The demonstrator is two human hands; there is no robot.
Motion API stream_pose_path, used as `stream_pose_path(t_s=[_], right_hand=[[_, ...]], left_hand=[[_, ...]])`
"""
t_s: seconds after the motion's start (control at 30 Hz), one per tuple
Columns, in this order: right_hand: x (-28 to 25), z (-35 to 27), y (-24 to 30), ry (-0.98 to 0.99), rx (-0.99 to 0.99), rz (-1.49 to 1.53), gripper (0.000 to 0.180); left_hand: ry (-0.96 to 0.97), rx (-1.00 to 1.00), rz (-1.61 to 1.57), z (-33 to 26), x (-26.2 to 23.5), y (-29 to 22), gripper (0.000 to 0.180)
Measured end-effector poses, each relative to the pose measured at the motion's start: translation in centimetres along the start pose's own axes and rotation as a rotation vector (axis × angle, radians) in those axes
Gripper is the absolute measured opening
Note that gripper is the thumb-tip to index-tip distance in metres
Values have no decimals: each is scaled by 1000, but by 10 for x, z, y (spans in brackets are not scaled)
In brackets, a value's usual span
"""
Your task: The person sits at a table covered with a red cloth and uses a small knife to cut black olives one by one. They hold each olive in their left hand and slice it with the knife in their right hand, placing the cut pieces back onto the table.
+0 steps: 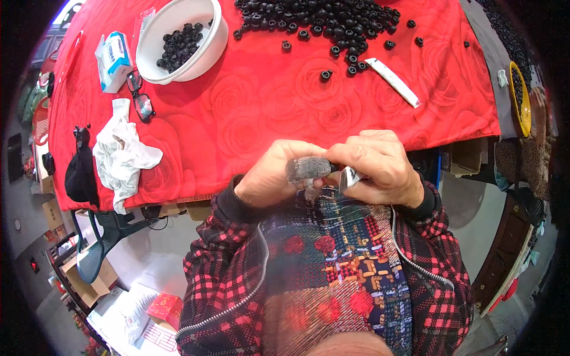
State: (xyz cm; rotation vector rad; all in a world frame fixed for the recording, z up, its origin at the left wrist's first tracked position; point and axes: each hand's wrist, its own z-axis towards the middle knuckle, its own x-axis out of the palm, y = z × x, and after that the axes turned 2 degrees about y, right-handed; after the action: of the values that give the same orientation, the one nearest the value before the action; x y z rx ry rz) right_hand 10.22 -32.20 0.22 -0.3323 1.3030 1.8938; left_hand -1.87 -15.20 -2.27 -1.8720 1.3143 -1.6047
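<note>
My left hand (267, 172) and my right hand (380, 166) meet at the near edge of the red-covered table. A worn grey cover (307, 169) wraps the left thumb. Between the fingertips of both hands sits a small black part (333, 168), mostly hidden; it resembles the round black plastic pieces (314, 18) heaped at the far side. In the closed fingers of my right hand is a flat silvery blade-like tool (350, 178), pointing down toward my lap. How its handle looks cannot be made out.
A white bowl (215, 44) holds more black pieces. Nearby are a tissue pack (114, 62), glasses (141, 101) and a crumpled white cloth (123, 157). A slim white stick-like item (393, 83) lies beside the heap. A yellow bowl (526, 121) stands far right.
</note>
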Motion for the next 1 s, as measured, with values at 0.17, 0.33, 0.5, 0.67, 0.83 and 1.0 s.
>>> stream_pose_path(t_s=[0.17,0.33,0.5,0.67,0.83,1.0], right_hand=[[4,1,-1,-97,-17,-68,45],[11,-6,-3,-157,-81,-261,52],[-7,3,12,-91,156,167,36],[-5,-4,2,-81,395,365,19],[3,-5,-7,-110,365,312,16],[-2,-4,-8,-63,379,303,16]], left_hand=[[-48,106,-90,1,6,5,27],[-120,174,-233,4,13,5,28],[-136,101,-457,4,8,6,23],[-36,108,-439,6,2,6,26],[-26,127,-395,8,-1,7,27],[-118,150,-323,10,1,8,28]])
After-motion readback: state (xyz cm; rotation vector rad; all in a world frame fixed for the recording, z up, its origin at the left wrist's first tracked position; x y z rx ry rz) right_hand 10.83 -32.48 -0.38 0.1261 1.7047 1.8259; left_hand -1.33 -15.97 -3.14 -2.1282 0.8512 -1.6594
